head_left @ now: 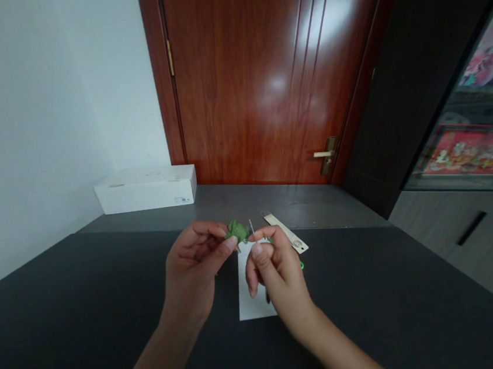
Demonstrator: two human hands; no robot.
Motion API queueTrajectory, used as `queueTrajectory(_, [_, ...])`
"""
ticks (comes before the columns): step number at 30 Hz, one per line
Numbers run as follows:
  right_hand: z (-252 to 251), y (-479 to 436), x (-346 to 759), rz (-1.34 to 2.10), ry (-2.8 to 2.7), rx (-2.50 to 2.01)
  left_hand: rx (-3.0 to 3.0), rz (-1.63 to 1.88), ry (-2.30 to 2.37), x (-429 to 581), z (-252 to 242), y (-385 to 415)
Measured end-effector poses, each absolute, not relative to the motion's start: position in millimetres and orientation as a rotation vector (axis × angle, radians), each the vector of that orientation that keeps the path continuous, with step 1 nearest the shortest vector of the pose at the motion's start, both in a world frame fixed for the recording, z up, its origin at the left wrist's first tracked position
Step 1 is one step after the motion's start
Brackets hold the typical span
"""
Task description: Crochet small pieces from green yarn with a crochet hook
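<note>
crinkled green piece point(237, 231), maybe fabric, pinched in left hand point(193, 266); right hand point(284, 271) pinches 1 slim rod point(252, 229); white box point(148, 193) closed.

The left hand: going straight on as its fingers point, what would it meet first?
Probably the thin rod in the right hand, just beyond the green piece the left hand holds; depth is unclear.

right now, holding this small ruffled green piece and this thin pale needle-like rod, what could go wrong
The thin pale needle-like rod in the right hand stands near the left hand's fingers; a slip might prick them if its tip is sharp, which is too small to tell.

The small ruffled green piece is pinched only between the left thumb and fingers, so it could slip free and fall.
</note>
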State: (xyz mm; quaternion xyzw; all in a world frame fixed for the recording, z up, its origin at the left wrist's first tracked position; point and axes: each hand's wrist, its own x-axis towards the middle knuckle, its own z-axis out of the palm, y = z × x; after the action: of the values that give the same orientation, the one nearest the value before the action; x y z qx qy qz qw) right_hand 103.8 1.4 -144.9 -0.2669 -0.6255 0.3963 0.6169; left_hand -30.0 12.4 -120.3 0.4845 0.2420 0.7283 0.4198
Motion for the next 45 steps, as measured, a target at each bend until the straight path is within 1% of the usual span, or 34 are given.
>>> queueTrajectory(2, [-145.0, -0.3, 103.5, 0.879, -1.466, -0.618, 1.244, 1.815, 0.599, -28.0, -121.5, 10.7])
queueTrajectory(7, [-147.5, -1.3, 104.2, 0.613, -1.493, -0.751, 1.303, 1.756, 0.56, -23.1, -124.4, 9.3])
queueTrajectory(16, [-145.7, 0.3, 107.4, 0.475, -1.513, -0.776, 1.21, 1.521, 0.524, -20.4, -124.4, 10.5])
queueTrajectory(26, [-147.1, 0.2, 108.4, 0.519, -1.573, -0.768, 1.07, 1.53, 0.571, -21.6, -121.2, 12.2])
queueTrajectory(34, [-142.4, -3.3, 109.8, 0.406, -1.52, -0.81, 1.1, 1.518, 0.622, -21.0, -119.3, 11.6])
queueTrajectory(45, [-146.3, -3.8, 105.5, 0.685, -1.429, -0.697, 1.064, 1.583, 0.573, -20.6, -120.6, 10.2])
